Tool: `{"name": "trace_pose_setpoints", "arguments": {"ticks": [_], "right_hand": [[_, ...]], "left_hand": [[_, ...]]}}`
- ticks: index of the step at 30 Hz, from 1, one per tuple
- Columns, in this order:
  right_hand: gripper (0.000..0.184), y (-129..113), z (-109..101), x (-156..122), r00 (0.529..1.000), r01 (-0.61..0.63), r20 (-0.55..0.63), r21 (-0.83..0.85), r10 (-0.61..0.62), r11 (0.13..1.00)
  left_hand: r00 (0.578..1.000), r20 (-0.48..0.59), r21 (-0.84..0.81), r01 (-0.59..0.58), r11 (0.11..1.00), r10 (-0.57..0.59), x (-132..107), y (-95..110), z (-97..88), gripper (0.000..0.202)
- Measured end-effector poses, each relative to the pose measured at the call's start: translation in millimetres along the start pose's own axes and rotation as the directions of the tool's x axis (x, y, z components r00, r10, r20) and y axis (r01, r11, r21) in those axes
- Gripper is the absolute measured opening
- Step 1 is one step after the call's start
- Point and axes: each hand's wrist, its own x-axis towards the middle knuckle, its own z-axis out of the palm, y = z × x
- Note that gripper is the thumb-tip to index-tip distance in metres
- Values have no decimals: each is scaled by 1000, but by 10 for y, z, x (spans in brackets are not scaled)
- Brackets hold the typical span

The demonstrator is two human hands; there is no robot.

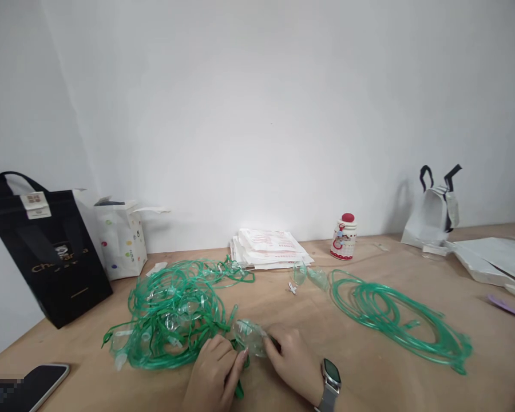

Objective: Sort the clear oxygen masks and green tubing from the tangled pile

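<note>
A clear plastic mask piece (248,336) lies at the near edge of the wooden counter (369,377), pinched from both sides by the left hand (217,372) and the right hand (292,361). A tangled heap of green plastic tubing (171,312) touches it on the left. A looser green tubing coil (395,320) lies well apart to the right.

1. Clear plastic mask (249,336): small, transparent, domed, on its side at the front centre of the table (369,375), pinched between the fingertips of the left hand (214,375) and right hand (292,363).
2. Green tubing (171,312): thin, translucent, a loose tangled pile with clear fittings, just left of the mask. One strand runs under the left hand.
</note>
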Motion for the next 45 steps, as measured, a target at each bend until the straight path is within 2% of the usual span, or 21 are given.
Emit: {"name": "trace_pose_setpoints", "arguments": {"ticks": [4, 17, 30, 33, 37, 40, 42, 45], "right_hand": [[30, 72, -10, 62, 997, -75, -24, -20, 75, 997], [31, 154, -20, 124, 981, -184, -87, -95, 176, 978], [26, 327, 113, 186, 957, -272, -138, -120, 255, 955], [24, 442, 32, 227, 933, -333, -172, -87, 315, 939], [25, 646, -187, 294, 882, -431, -207, 9, 423, 902], [27, 678, -241, 314, 877, -438, -149, 140, 456, 888], [30, 637, -190, 308, 886, -430, -68, 253, 460, 867], [34, 592, -70, 288, 877, -461, 78, 417, 474, 784]], "left_hand": [[998, -19, -3, -56, 998, 56, 18, 21, 1, 34], [998, -55, -72, -5, 997, 1, 34, 73, -19, 39], [998, -57, -119, 18, 993, -25, 30, 85, -10, 39], [996, -89, -128, -37, 991, 26, 39, 115, -88, 39], [993, -94, -106, -87, 991, 77, 17, 108, -150, 38], [999, -45, -102, -7, 995, 2, -13, 48, -98, 39], [991, 34, -101, 133, 986, -130, -24, -12, -54, 40], [930, 133, -107, 356, 928, -341, -15, -114, -28, 39]]}}
